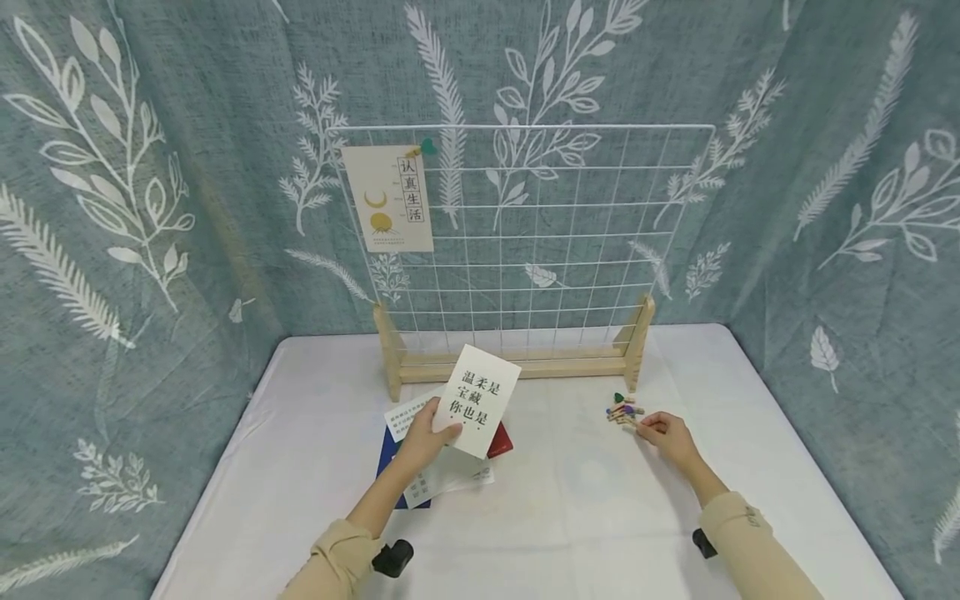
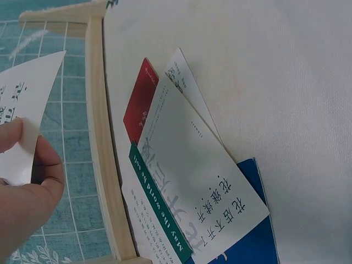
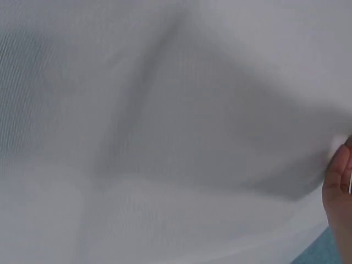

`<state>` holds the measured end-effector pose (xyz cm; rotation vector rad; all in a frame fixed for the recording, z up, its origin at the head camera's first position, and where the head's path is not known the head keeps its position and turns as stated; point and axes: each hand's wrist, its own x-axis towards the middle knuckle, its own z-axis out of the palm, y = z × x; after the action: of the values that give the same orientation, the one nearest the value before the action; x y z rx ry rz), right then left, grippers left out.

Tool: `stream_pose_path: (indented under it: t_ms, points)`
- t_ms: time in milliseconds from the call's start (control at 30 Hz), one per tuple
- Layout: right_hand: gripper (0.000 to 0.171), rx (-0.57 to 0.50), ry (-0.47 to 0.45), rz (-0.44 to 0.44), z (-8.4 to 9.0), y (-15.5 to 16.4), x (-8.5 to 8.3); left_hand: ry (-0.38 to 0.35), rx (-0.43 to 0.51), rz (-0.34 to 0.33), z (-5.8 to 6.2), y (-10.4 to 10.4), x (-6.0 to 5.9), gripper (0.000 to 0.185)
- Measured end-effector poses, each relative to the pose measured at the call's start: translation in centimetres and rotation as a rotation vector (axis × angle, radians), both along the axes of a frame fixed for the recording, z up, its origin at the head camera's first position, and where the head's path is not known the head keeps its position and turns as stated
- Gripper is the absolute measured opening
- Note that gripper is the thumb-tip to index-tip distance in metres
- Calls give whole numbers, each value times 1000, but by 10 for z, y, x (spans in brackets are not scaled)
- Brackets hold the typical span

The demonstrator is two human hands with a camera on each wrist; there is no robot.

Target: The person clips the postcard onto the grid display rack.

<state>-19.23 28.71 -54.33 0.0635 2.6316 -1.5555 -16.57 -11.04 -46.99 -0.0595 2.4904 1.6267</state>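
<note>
In the head view my left hand [image 1: 422, 437] grips a white card [image 1: 480, 400] with dark Chinese characters, thumb on its front. The left wrist view shows the same card [image 2: 27, 104] pinched between thumb and fingers. Below it lies a loose stack of cards: a white one [image 2: 192, 165] on top, with red [image 2: 141, 99], green [image 2: 159, 203] and blue [image 2: 256, 236] ones around it. My right hand [image 1: 671, 440] is at a small pile of wooden clips [image 1: 624, 408] with coloured decorations, its fingertips pinching a clip at the near edge. That clip is hardly visible.
A white wire grid [image 1: 558, 237] stands in a wooden base [image 1: 517, 367] at the table's back. A cream card [image 1: 390, 200] hangs at its upper left under a clip with a green heart [image 1: 428, 147]. Patterned curtains [image 1: 150, 250] surround the white table [image 1: 562, 517].
</note>
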Motion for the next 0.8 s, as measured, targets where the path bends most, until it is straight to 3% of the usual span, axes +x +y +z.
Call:
stream_pose_path:
  t_ms: [200,800]
  points:
    - [21,-49,4,19,2,2,-1,-18,5,10,2,-1,1,43]
    - [19,0,171,94,15,-8,5,-5,-5,2,4,-6,4,44]
